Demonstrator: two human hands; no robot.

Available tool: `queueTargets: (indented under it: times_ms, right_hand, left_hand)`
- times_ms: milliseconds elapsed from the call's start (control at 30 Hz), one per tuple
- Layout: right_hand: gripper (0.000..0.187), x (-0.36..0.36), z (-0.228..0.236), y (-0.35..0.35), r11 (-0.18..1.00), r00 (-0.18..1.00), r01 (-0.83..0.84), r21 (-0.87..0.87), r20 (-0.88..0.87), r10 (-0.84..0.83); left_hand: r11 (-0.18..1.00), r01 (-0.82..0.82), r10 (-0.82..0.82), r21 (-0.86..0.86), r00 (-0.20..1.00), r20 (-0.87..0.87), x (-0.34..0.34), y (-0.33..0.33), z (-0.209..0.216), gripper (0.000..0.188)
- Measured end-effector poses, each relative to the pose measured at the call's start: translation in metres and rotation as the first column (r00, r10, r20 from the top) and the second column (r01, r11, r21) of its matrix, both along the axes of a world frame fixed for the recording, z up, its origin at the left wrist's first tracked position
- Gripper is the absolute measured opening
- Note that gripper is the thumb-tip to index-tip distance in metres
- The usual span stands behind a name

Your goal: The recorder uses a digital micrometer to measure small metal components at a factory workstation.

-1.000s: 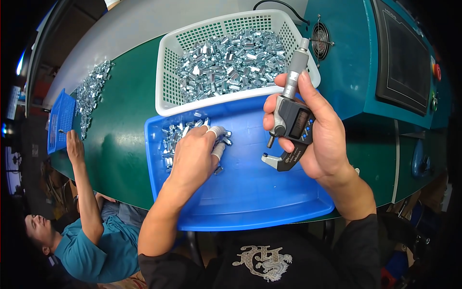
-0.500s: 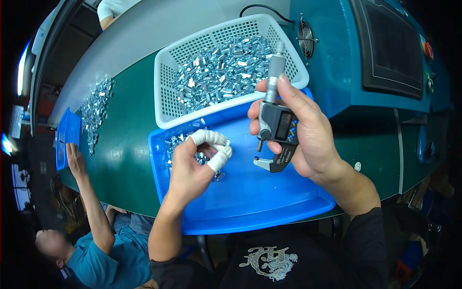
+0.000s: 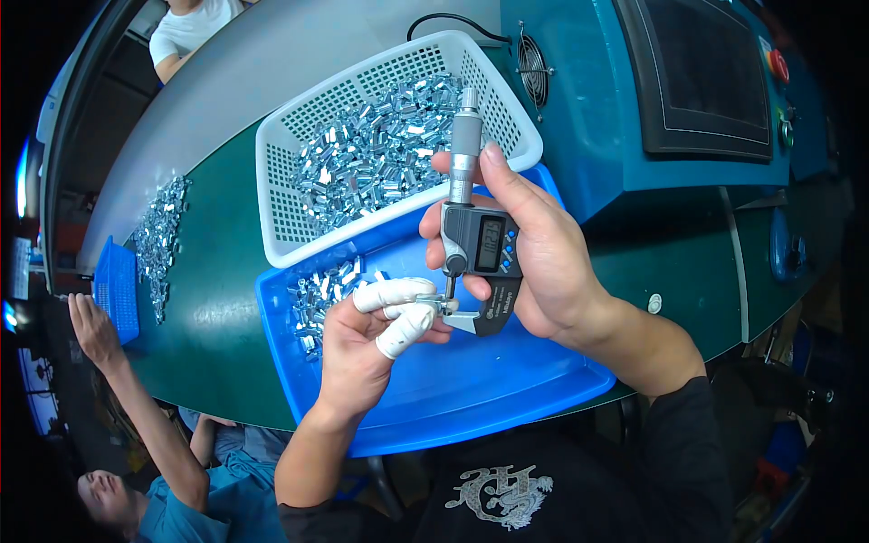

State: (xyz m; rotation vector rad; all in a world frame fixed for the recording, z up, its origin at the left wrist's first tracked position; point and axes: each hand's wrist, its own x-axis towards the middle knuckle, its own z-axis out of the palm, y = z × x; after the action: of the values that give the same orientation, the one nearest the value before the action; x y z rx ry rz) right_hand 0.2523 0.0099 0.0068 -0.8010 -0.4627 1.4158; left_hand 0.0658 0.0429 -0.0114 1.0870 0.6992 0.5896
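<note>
My right hand [image 3: 543, 244] is wrapped round a digital micrometer [image 3: 484, 242], a tool with a grey barrel, a black frame and a small display, held upright over the blue tray [image 3: 471, 398]. My left hand [image 3: 376, 335], with white covers on its thumb and finger, pinches a small shiny metal piece [image 3: 438, 303]. That piece sits at the micrometer's jaw opening; whether both jaw faces touch it I cannot tell. Loose metal pieces [image 3: 312, 299] lie in the tray's left part, next to my left hand.
A white perforated basket [image 3: 276, 222] full of metal pieces rests behind, against the tray. To the right stands a teal machine with a dark screen [image 3: 706, 81]. At the left are a heap of metal pieces [image 3: 161, 240], a blue basket [image 3: 118, 290] and a co-worker's hand [image 3: 95, 330].
My left hand has brought the metal piece rightward to the micrometer's jaws. The micrometer has shifted left, and its display now faces me more squarely. The whole view has shifted slightly.
</note>
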Motion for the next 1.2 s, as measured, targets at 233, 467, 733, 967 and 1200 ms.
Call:
queueTargets:
  times_ms: [233,467,733,967,1200]
  right_hand:
    - [0.047,0.0001,0.0002,-0.0008,1.000,1.000,-0.026,-0.007,0.002,0.026]
    - [0.037,-0.0007,0.0009,0.0011,0.999,0.999,-0.021,-0.032,0.023,0.021]
    - [0.041,0.0005,-0.0001,0.0007,1.000,1.000,-0.026,-0.002,-0.003,0.026]
    - [0.041,0.0005,0.0020,0.0006,0.999,0.999,-0.029,-0.019,0.014,0.029]
    - [0.038,0.0010,0.0050,0.0009,0.999,0.999,-0.015,-0.051,0.038,0.017]
  left_hand:
    - [1.000,-0.008,0.007,0.017,1.000,0.022,0.0026,-0.0034,0.0050,0.021]
    - [1.000,-0.004,0.004,0.009,1.000,0.005,0.0014,-0.0034,0.0070,0.022]
    - [1.000,-0.008,0.008,0.016,1.000,0.017,0.0016,-0.0029,0.0051,0.022]
    - [1.000,-0.001,0.001,0.014,0.999,0.035,0.0025,-0.0049,0.0048,0.024]
    - [0.999,0.024,-0.024,0.030,1.000,0.020,0.0020,-0.0014,0.0027,0.024]
